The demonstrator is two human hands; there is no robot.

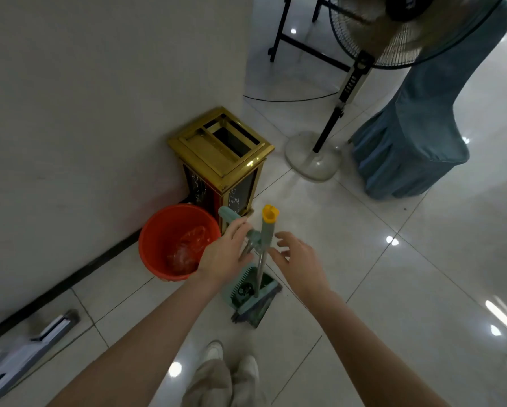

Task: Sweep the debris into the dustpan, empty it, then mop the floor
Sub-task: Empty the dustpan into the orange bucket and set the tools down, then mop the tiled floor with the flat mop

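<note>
Head view: left hand (222,257) grips teal plastic dustpan handle (231,220), right hand (297,258) open, empty beside yellow-capped broom handle (268,227); steady both upright before mopping.

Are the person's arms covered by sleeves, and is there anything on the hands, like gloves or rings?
No sleeves show: both forearms are bare all the way to the bottom edge of the picture. The left hand and the right hand wear no gloves, and no rings, watch or bracelet can be seen. Lower down, loose beige trousers and white shoes are in view.
</note>
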